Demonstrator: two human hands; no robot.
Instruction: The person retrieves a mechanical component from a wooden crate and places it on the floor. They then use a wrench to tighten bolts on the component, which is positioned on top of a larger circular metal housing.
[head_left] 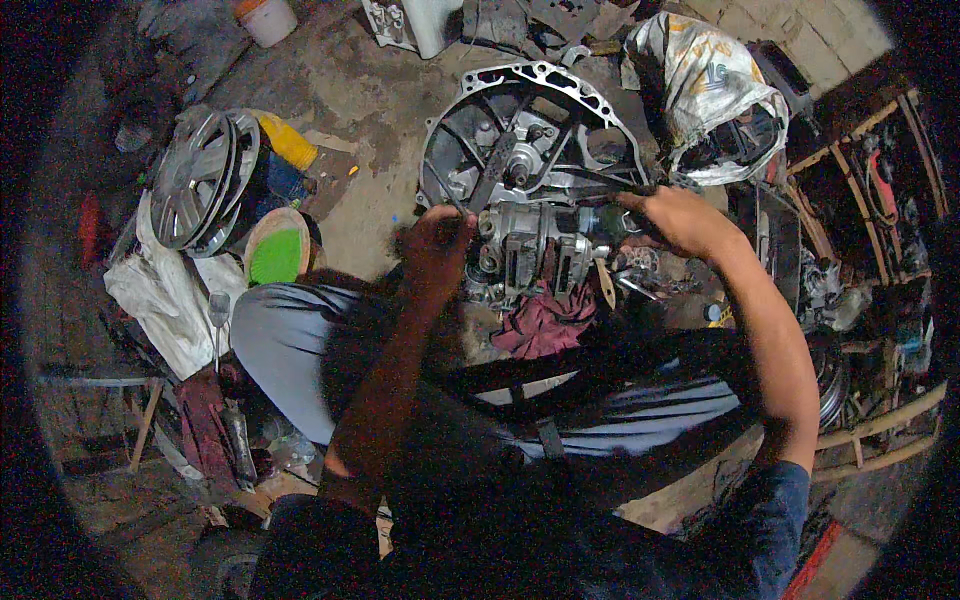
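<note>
In front of my bent legs stands a gearbox with a wide silver bell housing, its open face showing a central shaft. A dark flat metal bar slants down from near that shaft. My left hand, in shadow, is closed round the bar's lower end at the housing's lower left edge. On the other side my right hand curls its fingers at the housing's lower right edge; what they grip is hidden. Below, between the hands, is the ribbed gearbox casing. A dark red cloth lies under it.
A wooden-handled tool and loose metal parts lie right of the cloth. Wheel covers and a green-bristled brush sit at left. A white sack of parts stands back right, near a wooden rack. A bucket stands far left.
</note>
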